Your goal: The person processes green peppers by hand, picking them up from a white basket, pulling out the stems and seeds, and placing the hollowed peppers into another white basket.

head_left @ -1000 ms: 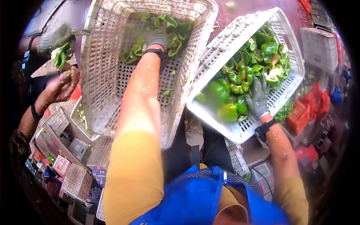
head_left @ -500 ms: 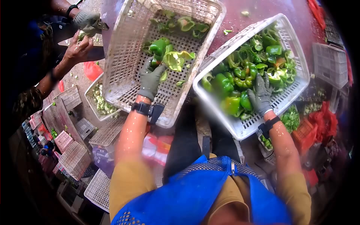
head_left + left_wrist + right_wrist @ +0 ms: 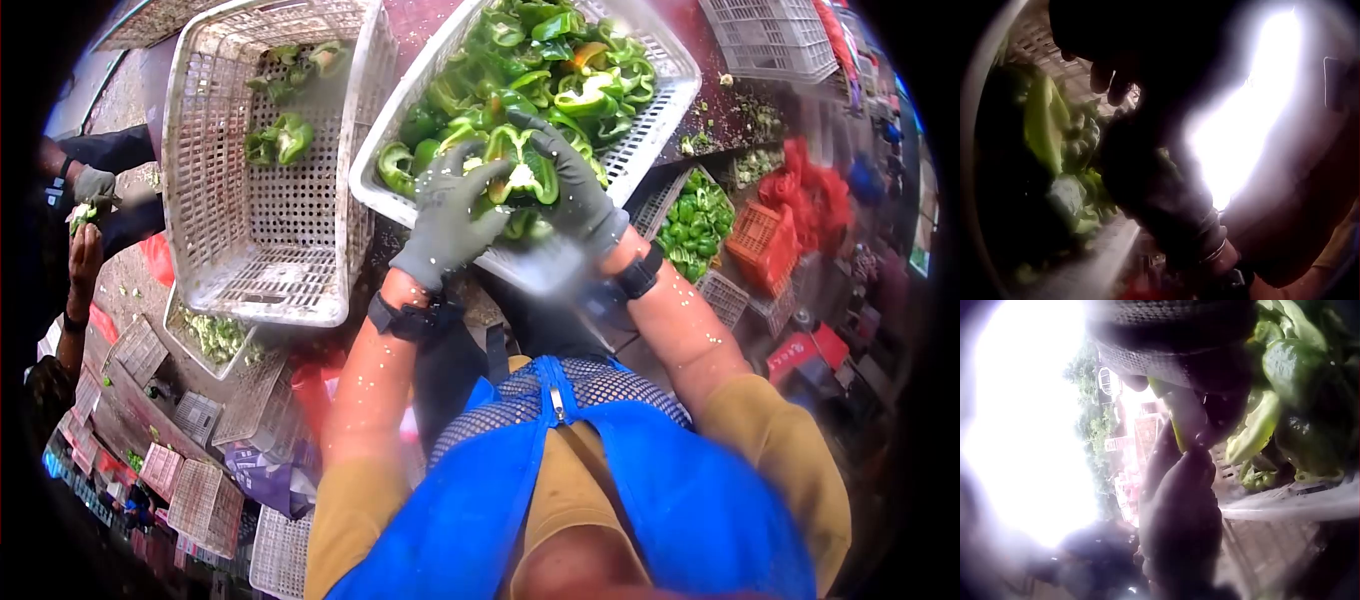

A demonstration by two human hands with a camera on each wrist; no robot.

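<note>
In the head view, both gloved hands meet over the near side of a white basket (image 3: 668,112) of cut green peppers. The left hand (image 3: 447,215) and the right hand (image 3: 577,190) grip an opened pepper piece (image 3: 525,172) between them, its pale inside facing up. Glove fingers hide its edges. In the right wrist view, a pale green piece (image 3: 1186,422) shows between the fingers of the two hands. The left wrist view is dark; cut peppers (image 3: 1047,125) lie beside the left hand (image 3: 1154,169), whose grip is unclear there.
A larger, dirtier basket (image 3: 262,303) with a few pepper pieces stands to the left. Beyond it, another person's hands (image 3: 88,225) hold a vegetable piece. A crate of green peppers (image 3: 694,222), an orange crate (image 3: 755,238) and red bags (image 3: 808,190) sit at the right.
The left hand has left the larger basket and come over the pepper basket, beside the right hand. An opened pepper piece is now between both hands. Both baskets appear farther left in the view.
</note>
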